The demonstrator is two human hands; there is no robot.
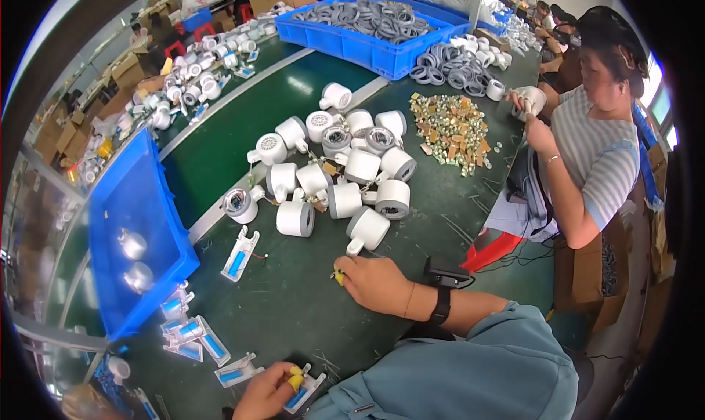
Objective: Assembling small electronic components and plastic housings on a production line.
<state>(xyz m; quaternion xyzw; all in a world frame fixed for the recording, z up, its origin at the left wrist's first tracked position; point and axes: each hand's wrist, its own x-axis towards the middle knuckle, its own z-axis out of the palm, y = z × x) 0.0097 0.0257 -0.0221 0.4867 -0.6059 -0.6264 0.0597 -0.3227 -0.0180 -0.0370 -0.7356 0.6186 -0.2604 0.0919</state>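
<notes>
My left hand (pixel 266 392), with yellow finger cots on its fingertips, grips a white plastic handle shell (pixel 314 384) with a blue cylindrical cell inside, low over the green table. My right hand (pixel 376 285) is closed in a pinch, a yellow cot showing at its fingertips; whatever it pinches is too small to make out. Just beyond that hand lies a white cylindrical housing with a short stem (pixel 369 229). It belongs to a pile of similar white housings (pixel 362 166), some with grey rims. Another handle shell with a blue cell (pixel 239 255) lies apart, a thin red wire beside it.
Several handle shells (pixel 192 332) lie at the left by a tilted blue tray (pixel 132 222) holding two white housings. Small circuit boards (pixel 449 130) are heaped beyond the pile. A blue crate (pixel 338 42) holds grey rings. A co-worker (pixel 587 141) sits at the right, hands raised.
</notes>
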